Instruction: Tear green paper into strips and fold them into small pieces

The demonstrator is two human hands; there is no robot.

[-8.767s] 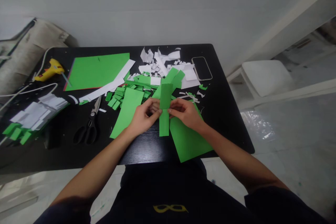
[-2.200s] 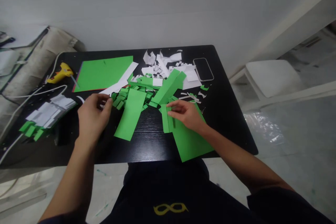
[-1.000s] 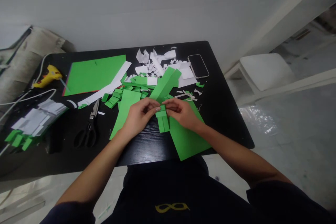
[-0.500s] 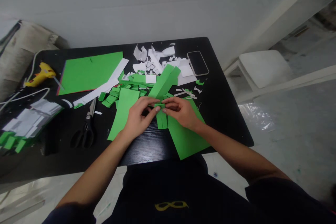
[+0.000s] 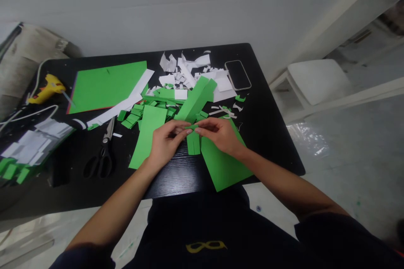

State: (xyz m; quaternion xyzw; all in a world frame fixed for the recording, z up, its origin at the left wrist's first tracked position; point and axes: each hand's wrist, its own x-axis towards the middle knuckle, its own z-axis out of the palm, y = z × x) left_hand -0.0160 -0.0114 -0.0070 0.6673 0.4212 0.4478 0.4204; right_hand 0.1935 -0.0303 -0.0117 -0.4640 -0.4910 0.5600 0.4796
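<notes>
Between the fingertips of both hands is a small green paper piece (image 5: 192, 127). My left hand (image 5: 167, 141) pinches its left end with thumb and fingers, and my right hand (image 5: 221, 133) pinches the right end. Just below the fingers a green paper strip (image 5: 193, 145) with slits hangs or lies over the black table; whether it joins the held piece I cannot tell. A green sheet (image 5: 224, 164) lies partly under my right hand and wrist. Beside my left hand rests a narrower green sheet (image 5: 147, 134). Long green strips (image 5: 195, 96) lie beyond the fingers.
Small cut green pieces (image 5: 134, 115) and white paper scraps (image 5: 184, 71) cover the middle and back. Black-handled scissors (image 5: 102, 162), a yellow glue gun (image 5: 47, 89) with its cord, and a layered paper piece (image 5: 34, 143) lie left. A phone (image 5: 238, 75) sits at the back right.
The small green piece looks narrower now, with the fingertips pressed closer on it. Both hands stay in nearly the same place.
</notes>
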